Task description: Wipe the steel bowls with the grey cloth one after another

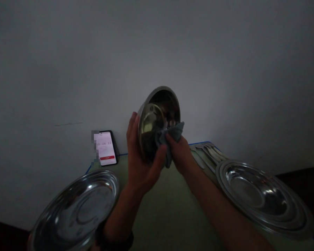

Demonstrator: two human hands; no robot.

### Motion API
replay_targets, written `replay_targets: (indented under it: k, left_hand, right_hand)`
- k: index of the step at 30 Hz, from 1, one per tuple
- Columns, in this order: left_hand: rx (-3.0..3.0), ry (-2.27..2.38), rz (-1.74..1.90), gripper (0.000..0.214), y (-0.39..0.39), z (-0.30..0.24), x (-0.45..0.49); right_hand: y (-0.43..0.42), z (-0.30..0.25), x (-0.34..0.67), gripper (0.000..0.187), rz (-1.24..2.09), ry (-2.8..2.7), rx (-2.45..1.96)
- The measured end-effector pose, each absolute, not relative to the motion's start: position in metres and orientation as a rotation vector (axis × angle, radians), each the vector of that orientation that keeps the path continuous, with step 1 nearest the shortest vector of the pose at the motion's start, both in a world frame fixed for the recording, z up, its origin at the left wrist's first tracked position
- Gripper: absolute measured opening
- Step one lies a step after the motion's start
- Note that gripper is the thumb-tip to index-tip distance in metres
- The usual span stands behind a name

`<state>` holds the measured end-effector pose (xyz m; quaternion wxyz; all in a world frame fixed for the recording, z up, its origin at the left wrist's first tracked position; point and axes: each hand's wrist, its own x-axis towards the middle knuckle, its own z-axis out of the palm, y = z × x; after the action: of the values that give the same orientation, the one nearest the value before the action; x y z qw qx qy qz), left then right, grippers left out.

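My left hand [140, 164] grips a shiny metal bowl [150, 122] by its left side and lower rim, holding it tilted up above the table with the inside turned towards me. In my right hand [179, 150] is a bunched grey-blue cloth [174, 132], pressed against the lower right part of the bowl's inside. The fingers of the right hand are partly hidden by the cloth.
A large metal basin [75, 205] stands at the left front. Stacked metal plates [251, 195] lie at the right, with several pieces of cutlery [209, 155] behind them. A lit phone [107, 150] leans on the wall behind the greenish table [170, 212].
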<state>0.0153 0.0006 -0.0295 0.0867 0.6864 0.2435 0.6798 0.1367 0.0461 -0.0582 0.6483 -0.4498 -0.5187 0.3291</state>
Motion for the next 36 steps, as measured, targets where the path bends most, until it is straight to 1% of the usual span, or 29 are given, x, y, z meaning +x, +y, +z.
replay_targets:
  k: [4, 7, 9, 13, 16, 19, 21, 23, 25, 27, 30, 31, 33, 34, 36]
  left_hand:
    - [1.812, 0.881, 2.228, 0.048, 0.001, -0.021, 0.013]
    - [1.693, 1.041, 2.131, 0.040, 0.003, -0.009, -0.003]
    - [1.715, 1.099, 1.952, 0.040, 0.004, -0.003, -0.015]
    - [1.815, 1.027, 1.417, 0.043, 0.002, 0.003, -0.035]
    - [1.874, 0.949, 1.046, 0.042, 0.000, 0.004, -0.046]
    - [1.821, 0.915, 0.879, 0.042, 0.002, 0.001, -0.058]
    - [1.765, 0.911, 0.919, 0.045, 0.006, -0.002, -0.063]
    - [1.739, 0.900, 1.083, 0.049, 0.010, -0.005, -0.063]
    - [1.755, 0.823, 1.300, 0.056, 0.011, -0.006, -0.057]
    - [1.849, 0.704, 1.470, 0.064, 0.010, -0.006, -0.043]
    - [2.126, 0.700, 1.677, 0.080, 0.005, -0.007, -0.016]
    - [2.152, 0.755, 1.784, 0.078, 0.003, -0.008, -0.008]
    - [2.073, 0.889, 1.993, 0.067, 0.002, -0.007, -0.001]
    - [1.993, 0.959, 2.053, 0.059, 0.002, -0.006, -0.001]
    - [1.871, 1.073, 2.045, 0.045, 0.003, -0.001, -0.011]
  right_hand:
    - [0.034, -0.056, 0.121, 0.053, 0.810, -1.160, -1.128]
    - [0.037, -0.058, 0.126, 0.049, 0.786, -1.262, -1.185]
    - [0.042, -0.059, 0.137, 0.042, 0.669, -1.321, -1.278]
    - [0.047, -0.056, 0.159, 0.029, 0.333, -1.481, -1.416]
    - [0.040, -0.048, 0.162, 0.022, 0.221, -1.692, -1.398]
    - [0.031, -0.040, 0.154, 0.022, 0.149, -1.818, -1.409]
    - [0.030, -0.038, 0.151, 0.024, 0.102, -1.774, -1.429]
    - [0.034, -0.039, 0.152, 0.023, 0.125, -1.630, -1.410]
    - [0.042, -0.043, 0.154, 0.025, 0.273, -1.407, -1.337]
    - [0.049, -0.048, 0.152, 0.031, 0.456, -1.209, -1.239]
    - [0.052, -0.057, 0.138, 0.040, 0.614, -1.103, -1.142]
    - [0.052, -0.059, 0.132, 0.040, 0.639, -1.100, -1.120]
    - [0.050, -0.062, 0.122, 0.036, 0.696, -1.099, -1.080]
    - [0.049, -0.063, 0.120, 0.034, 0.704, -1.113, -1.085]
    - [0.049, -0.062, 0.122, 0.031, 0.659, -1.171, -1.147]
